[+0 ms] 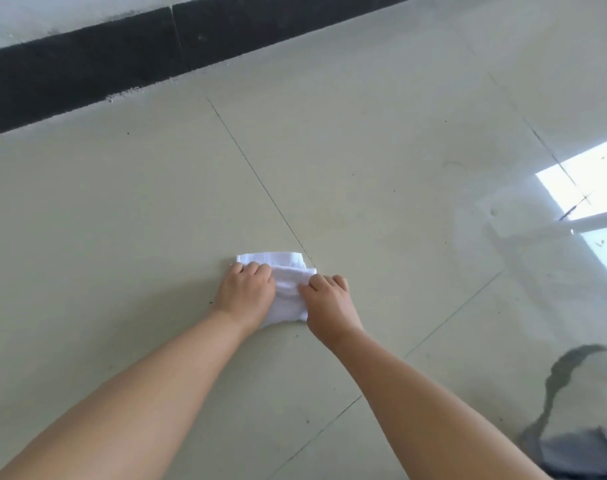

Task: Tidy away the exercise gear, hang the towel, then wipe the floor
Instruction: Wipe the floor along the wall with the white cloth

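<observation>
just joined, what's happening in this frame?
A person is down at floor level wiping the tiled floor. Both hands press a folded white cloth onto a tile beside a grout line: the left hand on its left part, the right hand on its right edge, fingers curled. A black baseboard runs along the wall ahead. No exercise gear is in view.

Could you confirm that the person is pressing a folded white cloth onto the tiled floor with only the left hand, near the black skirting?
Not quite: both hands are on it. The head view shows the left hand and the right hand pressing the folded white cloth onto the tiled floor, near the black skirting.
</observation>
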The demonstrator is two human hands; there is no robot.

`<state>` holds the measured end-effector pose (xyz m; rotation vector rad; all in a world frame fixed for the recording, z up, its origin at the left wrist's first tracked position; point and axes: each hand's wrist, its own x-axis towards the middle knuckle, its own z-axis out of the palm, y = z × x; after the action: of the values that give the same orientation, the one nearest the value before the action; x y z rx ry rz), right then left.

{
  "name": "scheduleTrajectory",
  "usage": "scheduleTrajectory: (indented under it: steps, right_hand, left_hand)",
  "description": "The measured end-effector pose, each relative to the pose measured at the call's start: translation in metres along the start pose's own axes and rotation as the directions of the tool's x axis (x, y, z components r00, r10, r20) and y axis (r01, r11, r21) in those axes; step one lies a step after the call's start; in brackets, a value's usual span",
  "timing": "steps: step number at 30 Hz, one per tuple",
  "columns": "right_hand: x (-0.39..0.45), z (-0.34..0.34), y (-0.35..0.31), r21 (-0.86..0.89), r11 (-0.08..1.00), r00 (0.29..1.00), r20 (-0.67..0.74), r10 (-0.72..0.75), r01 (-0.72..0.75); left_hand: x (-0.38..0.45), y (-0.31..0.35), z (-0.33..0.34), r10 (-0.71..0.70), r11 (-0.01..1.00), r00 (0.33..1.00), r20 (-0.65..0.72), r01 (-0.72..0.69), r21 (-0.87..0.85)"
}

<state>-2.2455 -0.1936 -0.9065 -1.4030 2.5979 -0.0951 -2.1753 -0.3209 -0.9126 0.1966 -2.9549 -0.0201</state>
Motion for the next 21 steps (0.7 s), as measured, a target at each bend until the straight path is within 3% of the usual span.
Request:
scheduleTrajectory:
  steps: [3,8,10,15,19,21]
  right_hand:
    - [0.034,-0.002,0.029,0.022,1.000,0.999,-0.043,0.006,-0.005]
    - [0.097,-0.018,0.089,0.070,0.985,0.987,-0.019,-0.158,0.158]
    - [0.122,-0.027,0.128,-0.004,0.990,0.988,0.060,-0.143,0.143]
    - [0.136,-0.045,0.264,-0.140,0.982,0.983,-0.121,-0.140,0.123]
    - [0.084,-0.054,0.368,-0.088,0.995,0.999,-0.013,-0.043,0.042]
    - [0.040,-0.060,0.399,-0.070,0.997,0.999,0.004,-0.045,0.046]
  left_hand:
    - [0.029,0.005,0.011,-0.146,0.989,0.988,-0.051,0.146,-0.002]
    - [0.096,0.009,0.027,-0.273,0.962,0.962,-0.026,0.274,0.003]
    - [0.133,0.021,0.033,-0.274,0.962,0.962,-0.014,0.274,-0.016]
    - [0.255,0.092,0.055,-0.242,0.970,0.968,-0.062,0.243,0.008]
    - [0.316,0.190,0.071,-0.180,0.980,0.980,-0.090,0.171,-0.097]
    - [0.313,0.237,0.072,-0.141,0.975,0.990,-0.031,0.133,-0.180]
